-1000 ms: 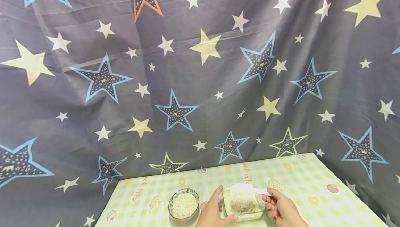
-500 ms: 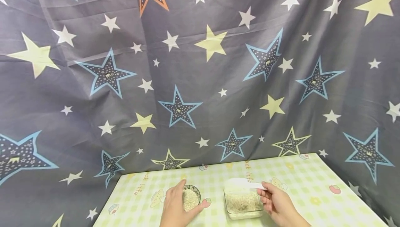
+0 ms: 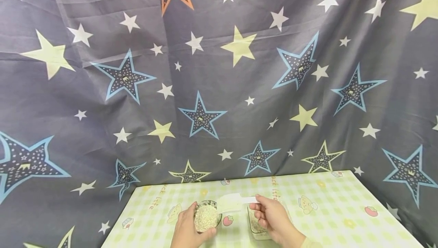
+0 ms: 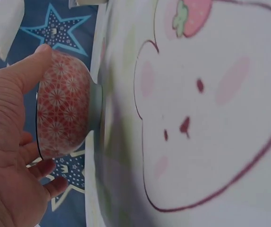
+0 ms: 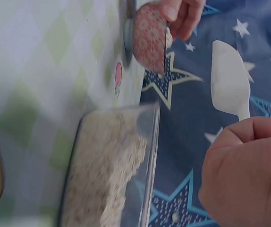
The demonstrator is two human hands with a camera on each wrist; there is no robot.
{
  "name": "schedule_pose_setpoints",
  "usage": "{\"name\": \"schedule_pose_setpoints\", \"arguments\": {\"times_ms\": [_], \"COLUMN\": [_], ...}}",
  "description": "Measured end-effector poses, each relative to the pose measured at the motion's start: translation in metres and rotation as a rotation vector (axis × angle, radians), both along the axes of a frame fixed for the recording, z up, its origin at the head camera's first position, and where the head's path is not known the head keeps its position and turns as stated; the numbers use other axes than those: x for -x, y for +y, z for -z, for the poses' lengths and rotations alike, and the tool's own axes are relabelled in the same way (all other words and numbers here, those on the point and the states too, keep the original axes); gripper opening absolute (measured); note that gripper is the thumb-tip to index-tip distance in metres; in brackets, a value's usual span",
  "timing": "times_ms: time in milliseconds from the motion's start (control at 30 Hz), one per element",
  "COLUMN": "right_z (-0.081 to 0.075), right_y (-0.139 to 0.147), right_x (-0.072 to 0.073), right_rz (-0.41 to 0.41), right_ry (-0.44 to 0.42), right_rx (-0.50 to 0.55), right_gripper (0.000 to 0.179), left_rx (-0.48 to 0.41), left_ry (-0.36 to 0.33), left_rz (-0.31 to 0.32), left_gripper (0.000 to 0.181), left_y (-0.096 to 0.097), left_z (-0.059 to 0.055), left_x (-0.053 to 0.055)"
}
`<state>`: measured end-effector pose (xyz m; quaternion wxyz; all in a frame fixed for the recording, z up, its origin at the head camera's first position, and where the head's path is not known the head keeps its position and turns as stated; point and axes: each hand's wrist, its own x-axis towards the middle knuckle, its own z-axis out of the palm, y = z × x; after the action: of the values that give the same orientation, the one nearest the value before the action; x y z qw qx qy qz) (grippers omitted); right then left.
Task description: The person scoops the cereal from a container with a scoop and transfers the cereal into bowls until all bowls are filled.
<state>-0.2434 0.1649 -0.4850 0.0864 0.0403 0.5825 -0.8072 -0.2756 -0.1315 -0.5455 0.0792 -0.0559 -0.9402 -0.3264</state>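
Note:
My left hand (image 3: 188, 227) grips a small bowl (image 4: 64, 106), thumb on one side of the rim and fingers round the other. The bowl has a red flower pattern outside and is heaped with pale, oat-like flakes (image 3: 206, 218). In my right hand (image 3: 275, 219) is a white spatula (image 5: 230, 78), pinched by its handle. Its flat blade reaches left, overlapping the bowl's right rim in the head view. Beneath the right hand stands a rectangular glass container (image 5: 150, 165) holding more flakes (image 5: 102, 161); the hand partly hides it in the head view.
A green-and-white checked tablecloth (image 3: 328, 217) with cartoon prints covers the table. Behind it hangs a dark grey curtain (image 3: 219, 77) with stars.
My left hand has let go of the glass container, moved left and taken hold of the bowl. My right hand has carried the spatula left, from over the container towards the bowl.

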Motion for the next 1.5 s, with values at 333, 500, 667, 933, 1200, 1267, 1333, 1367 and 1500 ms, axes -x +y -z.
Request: {"name": "schedule_pose_setpoints", "arguments": {"times_ms": [333,500,667,933,1200,1267,1333,1367,1500], "right_z": [0.003,0.003,0.003,0.007,0.013,0.007,0.0,-0.003,-0.011], "right_y": [-0.045,-0.056,-0.06,-0.062,-0.062,-0.06,-0.056,-0.054,-0.04], "right_x": [0.004,0.002,-0.003,-0.01,-0.013,-0.015,-0.015,-0.014,-0.01], "right_rz": [0.001,-0.014,-0.041,0.009,0.171,0.114,0.089,0.087,0.123], "right_ry": [0.147,0.222,0.404,0.869,1.19,0.998,0.775,0.677,0.394], "right_rx": [-0.229,-0.321,-0.478,-0.854,-1.017,-0.917,-0.798,-0.73,-0.467], "right_gripper": [0.042,0.039,0.037,0.029,0.018,0.023,0.028,0.03,0.032], "left_rx": [-0.053,-0.037,-0.022,-0.006,-0.003,-0.001,0.01,0.012,0.015], "left_ry": [-0.072,-0.063,-0.044,-0.052,-0.049,-0.058,-0.063,-0.069,-0.081], "left_rz": [-0.029,-0.03,-0.028,-0.035,-0.022,-0.028,-0.028,-0.031,-0.034], "left_gripper": [0.125,0.128,0.128,0.126,0.122,0.123,0.124,0.125,0.126], "left_y": [-0.006,-0.006,-0.005,-0.006,-0.005,-0.005,-0.005,-0.005,-0.005], "left_z": [-0.001,-0.003,-0.002,-0.002,-0.008,-0.008,-0.008,-0.008,-0.007], "left_x": [0.007,0.007,0.007,0.008,0.003,0.003,0.004,0.004,0.005]}}
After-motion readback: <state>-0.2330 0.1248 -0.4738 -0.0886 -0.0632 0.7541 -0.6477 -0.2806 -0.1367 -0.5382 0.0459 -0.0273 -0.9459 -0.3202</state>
